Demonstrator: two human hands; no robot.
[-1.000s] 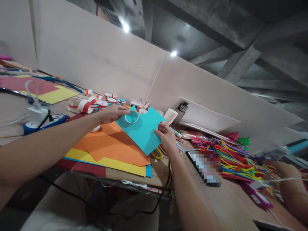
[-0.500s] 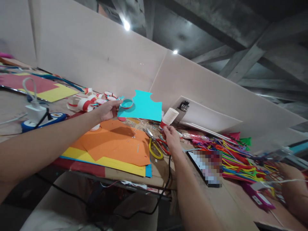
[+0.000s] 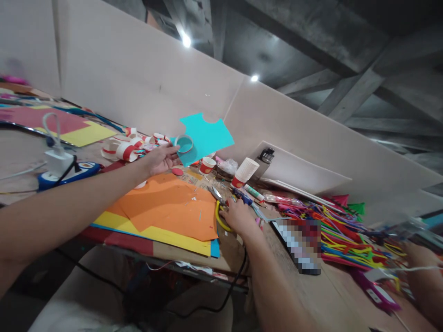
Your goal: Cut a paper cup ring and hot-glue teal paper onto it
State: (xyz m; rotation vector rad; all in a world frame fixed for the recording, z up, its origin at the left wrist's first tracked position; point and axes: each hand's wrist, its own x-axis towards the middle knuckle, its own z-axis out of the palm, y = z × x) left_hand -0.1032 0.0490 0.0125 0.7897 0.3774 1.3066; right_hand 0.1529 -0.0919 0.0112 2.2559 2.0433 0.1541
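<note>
My left hand (image 3: 162, 158) pinches a turquoise paper sheet (image 3: 211, 138) with curved notches cut in its top edge, along with a paper ring (image 3: 184, 144) that looks like a cup's rim. The sheet is raised and tilted above the table. On the right, my right hand (image 3: 238, 214) has its bent fingers on the scissors (image 3: 223, 220), which lie on the table. A silver blade and a yellow handle loop show; the hand covers the rest. Orange paper (image 3: 169, 205) lies between the hands, over yellow and blue sheets.
Behind the scissors stand a stack of paper cups (image 3: 246, 171), a single cup (image 3: 207, 166) and a dark bottle (image 3: 265, 161). Cut cup rings (image 3: 126, 151) and a power strip (image 3: 85, 171) lie left. A phone (image 3: 297, 249) and pipe cleaners (image 3: 346, 235) are right, near another person's arm (image 3: 424, 272).
My right hand has come down and back from beside the cup stack onto the scissors. The turquoise sheet in my left hand has turned, its right side higher, uncovering the single cup.
</note>
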